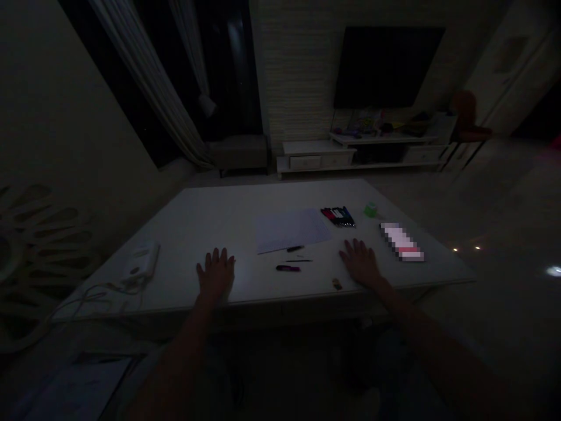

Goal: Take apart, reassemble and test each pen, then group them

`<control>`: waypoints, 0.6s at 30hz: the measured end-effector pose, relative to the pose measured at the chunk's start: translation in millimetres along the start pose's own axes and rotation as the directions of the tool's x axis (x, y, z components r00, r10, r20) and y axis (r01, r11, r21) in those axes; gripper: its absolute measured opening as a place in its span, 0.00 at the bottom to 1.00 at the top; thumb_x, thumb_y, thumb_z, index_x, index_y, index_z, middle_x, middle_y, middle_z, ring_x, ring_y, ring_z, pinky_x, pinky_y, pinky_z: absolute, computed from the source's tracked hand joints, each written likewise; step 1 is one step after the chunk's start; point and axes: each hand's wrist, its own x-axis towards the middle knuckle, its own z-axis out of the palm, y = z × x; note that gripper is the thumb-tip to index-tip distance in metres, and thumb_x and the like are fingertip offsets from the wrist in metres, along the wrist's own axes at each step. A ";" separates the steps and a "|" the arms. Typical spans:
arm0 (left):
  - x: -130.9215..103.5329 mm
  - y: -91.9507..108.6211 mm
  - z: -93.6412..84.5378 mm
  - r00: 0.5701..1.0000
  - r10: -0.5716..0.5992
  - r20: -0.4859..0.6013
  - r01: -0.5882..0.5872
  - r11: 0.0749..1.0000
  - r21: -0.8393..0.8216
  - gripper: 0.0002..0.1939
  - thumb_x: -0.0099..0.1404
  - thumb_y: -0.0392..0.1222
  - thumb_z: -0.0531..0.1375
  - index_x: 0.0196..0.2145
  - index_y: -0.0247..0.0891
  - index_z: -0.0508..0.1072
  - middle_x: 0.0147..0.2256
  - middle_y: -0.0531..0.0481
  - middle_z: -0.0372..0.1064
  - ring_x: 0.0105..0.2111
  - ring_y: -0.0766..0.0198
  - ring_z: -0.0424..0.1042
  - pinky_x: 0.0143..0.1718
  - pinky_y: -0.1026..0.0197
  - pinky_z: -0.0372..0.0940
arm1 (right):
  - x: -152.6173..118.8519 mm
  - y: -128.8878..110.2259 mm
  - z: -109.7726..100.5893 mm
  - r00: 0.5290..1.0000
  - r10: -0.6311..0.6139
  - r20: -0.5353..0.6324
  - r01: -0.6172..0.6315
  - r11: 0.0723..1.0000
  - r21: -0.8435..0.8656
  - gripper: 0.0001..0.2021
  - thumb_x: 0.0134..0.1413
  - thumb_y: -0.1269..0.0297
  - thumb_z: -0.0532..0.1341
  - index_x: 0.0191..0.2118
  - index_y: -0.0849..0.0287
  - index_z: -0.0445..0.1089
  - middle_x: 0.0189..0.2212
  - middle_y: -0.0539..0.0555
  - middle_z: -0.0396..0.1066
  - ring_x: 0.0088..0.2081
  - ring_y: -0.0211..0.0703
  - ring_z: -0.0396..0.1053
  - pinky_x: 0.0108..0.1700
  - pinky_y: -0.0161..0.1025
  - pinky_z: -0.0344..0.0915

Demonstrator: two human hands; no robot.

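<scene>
My left hand (pixel 215 273) lies flat with fingers spread on the white table (pixel 219 216), holding nothing. My right hand (pixel 362 263) rests palm down near the front edge, fingers apart, also holding nothing. Between them lie a dark pen with a pinkish end (pixel 288 268), a thin dark stick (pixel 299 261) and a short black pen piece (pixel 295 248). Behind these is a lined paper sheet (pixel 291 230). Several pens (pixel 338 216) lie in a row at its right. A small brownish object (pixel 336 284) sits left of my right hand, near the edge.
A lit phone (pixel 402 241) and a small green object (pixel 370 209) are on the table's right. At the left are a white box-like device (pixel 142 260) and cables (pixel 96 295). Beyond the table stand a low white cabinet (pixel 315 161) and a grey bench (pixel 239 153).
</scene>
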 end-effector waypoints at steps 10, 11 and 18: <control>8.8 0.4 -7.2 0.974 -0.074 0.213 0.089 0.994 -0.060 0.34 0.64 0.58 0.35 0.63 0.37 0.42 0.64 0.40 0.33 0.62 0.41 0.33 0.53 0.30 0.37 | 24.3 4.9 -5.7 0.946 0.064 0.318 -0.093 0.993 0.075 0.38 0.53 0.39 0.42 0.64 0.58 0.42 0.64 0.64 0.37 0.63 0.61 0.34 0.58 0.61 0.37; 8.5 2.7 -9.8 0.972 -0.081 0.220 0.096 0.993 -0.061 0.34 0.65 0.57 0.36 0.63 0.37 0.43 0.64 0.38 0.34 0.62 0.40 0.34 0.53 0.29 0.38 | 25.3 4.1 -7.0 0.942 0.076 0.327 -0.109 0.990 0.083 0.40 0.52 0.38 0.43 0.64 0.58 0.41 0.64 0.63 0.36 0.64 0.61 0.33 0.58 0.61 0.36; -4.4 60.2 -37.3 0.966 0.221 -0.134 -0.249 0.935 -0.252 0.21 0.64 0.45 0.53 0.54 0.40 0.62 0.53 0.41 0.59 0.52 0.54 0.58 0.51 0.52 0.55 | 23.3 -29.6 -29.8 0.999 -0.049 0.011 0.043 0.952 0.305 0.24 0.54 0.55 0.55 0.55 0.62 0.61 0.56 0.64 0.57 0.57 0.55 0.52 0.56 0.52 0.49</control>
